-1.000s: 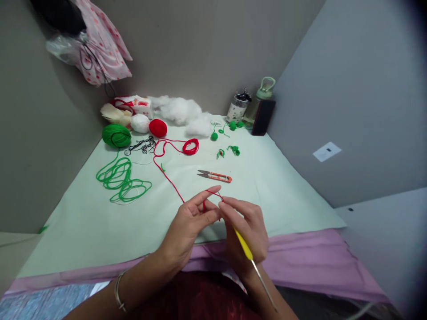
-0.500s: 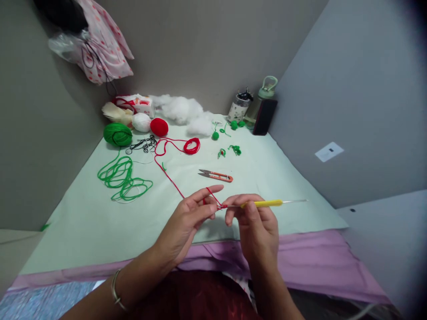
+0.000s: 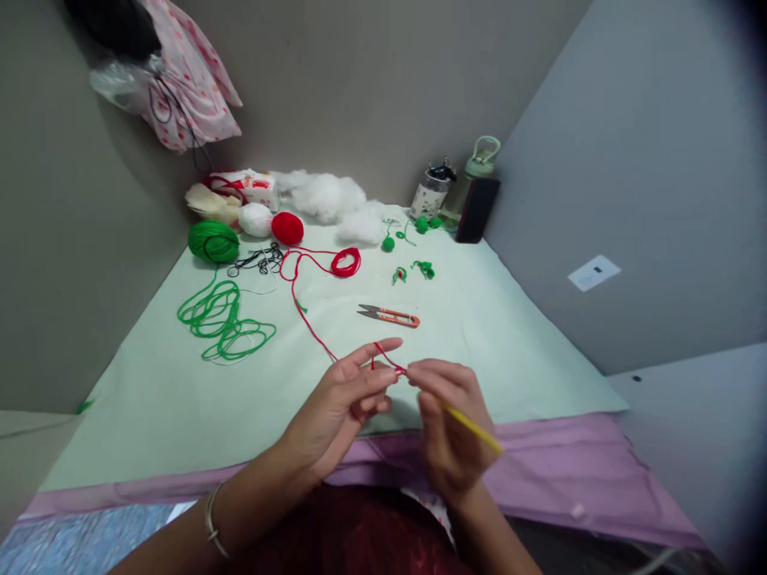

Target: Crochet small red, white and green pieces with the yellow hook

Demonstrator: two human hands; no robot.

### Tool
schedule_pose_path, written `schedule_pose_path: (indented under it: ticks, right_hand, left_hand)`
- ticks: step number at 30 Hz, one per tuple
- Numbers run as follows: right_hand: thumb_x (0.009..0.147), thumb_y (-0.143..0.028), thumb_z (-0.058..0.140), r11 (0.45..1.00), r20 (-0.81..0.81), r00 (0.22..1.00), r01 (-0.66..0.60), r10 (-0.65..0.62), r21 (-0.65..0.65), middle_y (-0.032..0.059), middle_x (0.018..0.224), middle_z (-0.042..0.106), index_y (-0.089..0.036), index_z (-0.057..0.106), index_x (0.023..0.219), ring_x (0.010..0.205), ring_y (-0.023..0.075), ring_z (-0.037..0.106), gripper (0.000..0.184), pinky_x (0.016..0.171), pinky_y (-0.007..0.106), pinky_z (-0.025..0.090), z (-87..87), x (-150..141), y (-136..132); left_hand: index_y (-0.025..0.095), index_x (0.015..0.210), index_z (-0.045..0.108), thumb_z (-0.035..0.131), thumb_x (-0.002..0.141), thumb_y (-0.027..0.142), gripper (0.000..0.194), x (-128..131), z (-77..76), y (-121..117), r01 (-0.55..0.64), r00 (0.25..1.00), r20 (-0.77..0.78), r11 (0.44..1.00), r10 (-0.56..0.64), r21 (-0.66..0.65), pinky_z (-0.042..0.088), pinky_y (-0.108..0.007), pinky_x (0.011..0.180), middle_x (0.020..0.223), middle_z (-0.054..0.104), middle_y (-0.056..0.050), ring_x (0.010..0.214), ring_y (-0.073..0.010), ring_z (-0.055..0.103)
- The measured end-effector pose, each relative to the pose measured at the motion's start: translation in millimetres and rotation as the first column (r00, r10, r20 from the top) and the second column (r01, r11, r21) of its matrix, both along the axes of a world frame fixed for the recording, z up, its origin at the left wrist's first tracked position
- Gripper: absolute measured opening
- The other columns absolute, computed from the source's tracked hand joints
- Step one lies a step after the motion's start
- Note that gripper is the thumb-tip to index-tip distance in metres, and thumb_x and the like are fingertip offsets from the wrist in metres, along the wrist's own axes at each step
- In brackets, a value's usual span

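1. Pinching red yarn [image 3: 400,370] at its fingertips, the left grip [image 3: 341,395] has its index finger extended.
2. The right grip [image 3: 456,415], just beside it, is closed around a yellow-handled tool [image 3: 473,429].
3. Orange snips [image 3: 383,315] lie on the desk [image 3: 509,343] beyond both grips.

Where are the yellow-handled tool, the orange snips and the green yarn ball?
Yellow-handled tool [image 3: 472,429]: head view, on the yellow handle.
Orange snips [image 3: 393,322]: head view, on the orange handle.
Green yarn ball [image 3: 213,242]: head view, middle of its wound side.
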State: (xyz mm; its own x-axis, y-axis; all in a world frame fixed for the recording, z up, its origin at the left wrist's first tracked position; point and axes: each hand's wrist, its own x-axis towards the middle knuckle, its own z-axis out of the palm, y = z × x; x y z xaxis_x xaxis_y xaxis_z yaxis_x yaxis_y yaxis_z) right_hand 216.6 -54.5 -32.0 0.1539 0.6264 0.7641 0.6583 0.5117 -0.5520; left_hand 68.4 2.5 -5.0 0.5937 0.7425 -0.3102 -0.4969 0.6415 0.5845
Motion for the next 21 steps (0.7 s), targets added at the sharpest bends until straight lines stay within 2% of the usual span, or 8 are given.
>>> schedule_pose_path:
  ticks: [3, 6, 8, 11, 14, 16, 18, 21]
  right_hand:
    - [0.106, -0.013, 0.053, 0.992, -0.397, 0.912, -0.126, 0.106, -0.025, 0.0021, 0.089, 0.071, -0.027, 0.077, 0.108, 0.077, 0.0170, 0.066, 0.028, 0.069, 0.033, 0.055, 4.1, -2, 3]
    - [0.105, -0.017, 0.057, 0.969, -0.514, 0.840, -0.237, 0.172, -0.063, 0.0021, 0.093, 0.074, -0.027, 0.078, 0.103, 0.078, 0.0156, 0.065, 0.023, 0.069, 0.031, 0.055, 5.6, -4, 8]
    - [0.104, -0.017, 0.060, 0.969, -0.496, 0.854, -0.231, 0.158, -0.090, 0.0031, 0.100, 0.077, -0.027, 0.079, 0.105, 0.084, 0.0160, 0.068, 0.022, 0.072, 0.030, 0.056, 6.0, -5, 9]
    - [0.105, -0.015, 0.058, 0.975, -0.456, 0.880, -0.198, 0.131, -0.102, 0.0027, 0.099, 0.078, -0.027, 0.079, 0.107, 0.081, 0.0153, 0.069, 0.023, 0.069, 0.029, 0.058, 7.0, -4, 8]
    - [0.104, -0.013, 0.057, 0.986, -0.255, 0.962, -0.124, 0.094, -0.108, 0.0032, 0.098, 0.077, -0.027, 0.077, 0.111, 0.084, 0.0175, 0.072, 0.025, 0.071, 0.032, 0.060, 5.4, -2, 3]
    - [0.100, -0.010, 0.064, 0.997, -0.043, 0.999, -0.028, 0.025, -0.077, 0.0047, 0.104, 0.077, -0.030, 0.078, 0.118, 0.091, 0.0200, 0.074, 0.030, 0.075, 0.034, 0.062, 1.2, -1, 0]
    - [0.095, -0.008, 0.071, 0.999, 0.100, 0.995, 0.027, -0.024, -0.024, 0.0063, 0.114, 0.076, -0.032, 0.077, 0.126, 0.098, 0.0215, 0.074, 0.040, 0.079, 0.035, 0.062, -3.5, -1, -1]
    - [0.096, -0.006, 0.069, 1.000, 0.050, 0.999, 0.011, -0.010, -0.011, 0.0066, 0.117, 0.075, -0.033, 0.076, 0.130, 0.100, 0.0207, 0.073, 0.044, 0.080, 0.034, 0.061, -5.8, -1, -1]
  left_hand:
    - [0.017, 0.120, 0.081, 0.088, 0.082, 0.017, 0.039, 0, 1.4, 1, -0.042, 0.999, 0.016, 0.999, 0.042, 0.025, 0.038, -0.018, 0.061, 0.073, 0.052, 0.007, 0.054, -0.0016, 0.031]
    - [0.021, 0.119, 0.082, 0.088, 0.082, 0.018, 0.038, 3, 1.3, -2, -0.059, 0.998, -0.028, 0.993, 0.062, 0.107, 0.036, -0.018, 0.058, 0.080, 0.057, 0.004, 0.057, -0.0024, 0.038]
    - [0.022, 0.117, 0.083, 0.088, 0.082, 0.020, 0.036, 4, 0.7, -3, -0.047, 0.995, -0.079, 0.984, 0.061, 0.170, 0.036, -0.019, 0.058, 0.082, 0.058, 0.003, 0.060, -0.0040, 0.044]
    - [0.023, 0.117, 0.083, 0.087, 0.083, 0.025, 0.035, 3, 0.0, -3, -0.040, 0.986, -0.147, 0.969, 0.078, 0.243, 0.039, -0.021, 0.061, 0.083, 0.060, 0.002, 0.064, -0.0063, 0.048]
    - [0.022, 0.116, 0.084, 0.089, 0.082, 0.029, 0.035, 3, -0.1, -1, -0.064, 0.977, -0.181, 0.961, 0.115, 0.267, 0.038, -0.022, 0.061, 0.081, 0.060, 0.002, 0.066, -0.0075, 0.048]
    - [0.020, 0.117, 0.083, 0.092, 0.079, 0.029, 0.040, 3, -0.7, 0, -0.077, 0.978, -0.169, 0.967, 0.120, 0.243, 0.036, -0.021, 0.059, 0.078, 0.061, 0.002, 0.064, -0.0077, 0.046]
    - [0.019, 0.119, 0.083, 0.094, 0.077, 0.030, 0.045, 5, -1.7, -1, -0.064, 0.988, -0.130, 0.982, 0.088, 0.178, 0.034, -0.021, 0.058, 0.076, 0.062, 0.002, 0.062, -0.0071, 0.043]
    - [0.017, 0.117, 0.083, 0.093, 0.078, 0.025, 0.041, 5, -3.1, 0, -0.012, 0.999, -0.040, 0.998, 0.014, 0.056, 0.035, -0.019, 0.057, 0.076, 0.060, 0.002, 0.056, -0.0036, 0.036]
